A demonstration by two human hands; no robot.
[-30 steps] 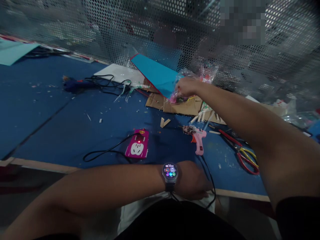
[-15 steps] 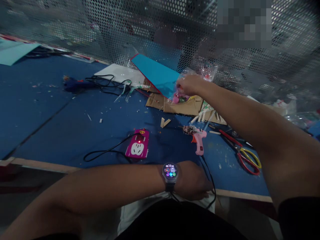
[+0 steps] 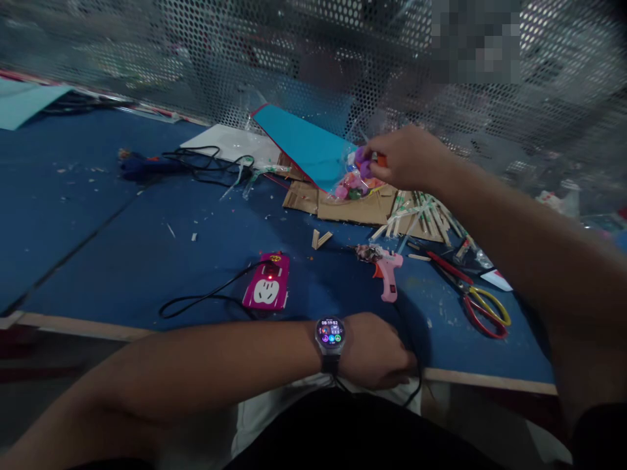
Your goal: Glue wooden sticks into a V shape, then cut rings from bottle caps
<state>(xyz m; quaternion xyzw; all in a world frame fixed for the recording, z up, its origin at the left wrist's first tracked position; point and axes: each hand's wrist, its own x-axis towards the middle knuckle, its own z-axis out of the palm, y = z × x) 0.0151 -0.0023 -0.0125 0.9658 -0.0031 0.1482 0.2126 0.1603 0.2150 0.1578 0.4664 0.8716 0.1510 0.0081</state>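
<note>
My right hand (image 3: 404,156) is stretched out over the far side of the blue table (image 3: 88,215), its fingers pinched on a small coloured piece just above a clear plastic bag of coloured bits (image 3: 353,183). That bag lies on brown cardboard (image 3: 353,207) beside a tilted teal sheet (image 3: 304,145). My left hand (image 3: 377,352) rests closed at the table's near edge, on the black cord of the pink glue gun (image 3: 386,271). A watch (image 3: 331,333) is on that wrist.
A pink power socket (image 3: 267,290) with a red light lies near the front edge. Red and yellow scissors (image 3: 477,303) lie at the right. Wooden sticks (image 3: 421,219) are scattered by the cardboard. A dark glue gun (image 3: 144,166), cables and white paper (image 3: 230,143) sit at the back. Perforated mesh (image 3: 196,59) closes off the far side.
My right hand has lifted out of the plastic bag and moved right, with a small coloured piece now pinched in its fingers. The left hand has stayed where it was.
</note>
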